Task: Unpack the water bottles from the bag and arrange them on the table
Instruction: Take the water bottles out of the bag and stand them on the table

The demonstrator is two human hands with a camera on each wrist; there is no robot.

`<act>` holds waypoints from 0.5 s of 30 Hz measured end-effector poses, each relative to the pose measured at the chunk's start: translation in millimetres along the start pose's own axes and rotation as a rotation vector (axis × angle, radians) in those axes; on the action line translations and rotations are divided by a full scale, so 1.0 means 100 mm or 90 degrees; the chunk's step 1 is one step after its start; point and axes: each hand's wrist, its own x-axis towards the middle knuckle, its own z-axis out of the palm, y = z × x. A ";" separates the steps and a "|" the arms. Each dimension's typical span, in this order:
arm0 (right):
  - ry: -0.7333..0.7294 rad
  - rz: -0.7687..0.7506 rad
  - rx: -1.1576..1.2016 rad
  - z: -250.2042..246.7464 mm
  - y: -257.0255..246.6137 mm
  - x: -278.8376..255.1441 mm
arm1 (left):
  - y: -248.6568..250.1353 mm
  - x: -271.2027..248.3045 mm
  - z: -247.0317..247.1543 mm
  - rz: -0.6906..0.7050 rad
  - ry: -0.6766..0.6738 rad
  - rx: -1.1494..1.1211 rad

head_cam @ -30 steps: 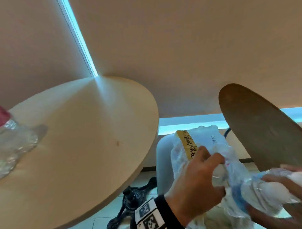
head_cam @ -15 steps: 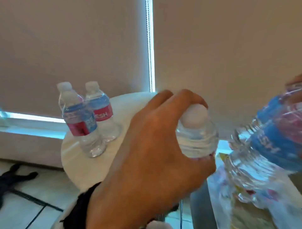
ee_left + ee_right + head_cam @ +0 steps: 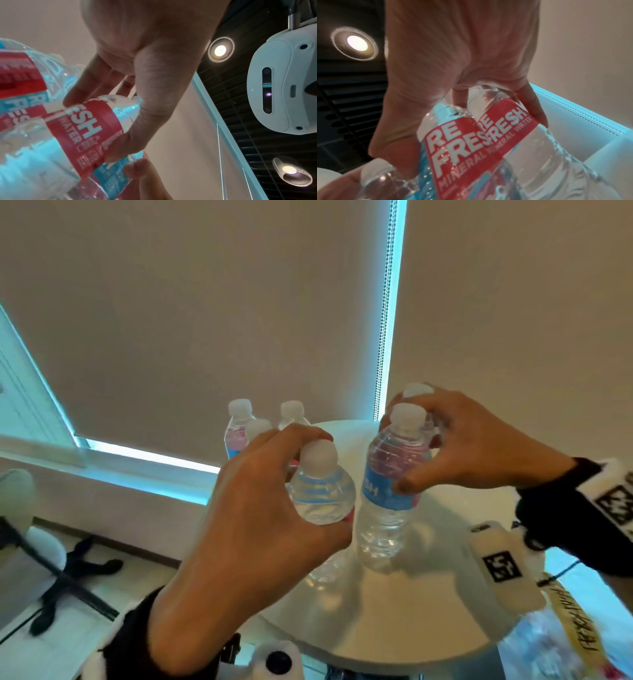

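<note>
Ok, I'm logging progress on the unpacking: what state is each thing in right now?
Left hand: grips one capped clear plastic water bottle, upright, by its shoulder.
Right hand: holds two capped clear bottles together, upright.
Three capped bottles at the back: standing on the round white table, untouched.
Crinkled clear plastic bag: beside the table's right edge; contents unclear.

Bottles point(image 3: 388, 491): clear plastic, white caps point(image 3: 407, 414), red/blue labels point(image 3: 471, 136) with white lettering. Table point(image 3: 394, 611): white. Wrist bands point(image 3: 537, 494): black, with black-white square-pattern tags point(image 3: 613, 505). Blinds point(image 3: 205, 302): plain beige.
</note>
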 end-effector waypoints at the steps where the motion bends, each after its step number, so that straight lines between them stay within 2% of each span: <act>1: -0.007 -0.007 -0.003 0.08 -0.01 0.07 | -0.03 0.00 -0.01 -0.003 0.002 0.002; 6: -0.063 0.020 0.018 0.27 0.10 0.34 | -0.14 0.00 -0.03 0.005 -0.012 -0.004; 15: -0.106 0.017 0.041 0.40 0.20 0.54 | -0.27 0.00 0.03 0.023 -0.013 -0.091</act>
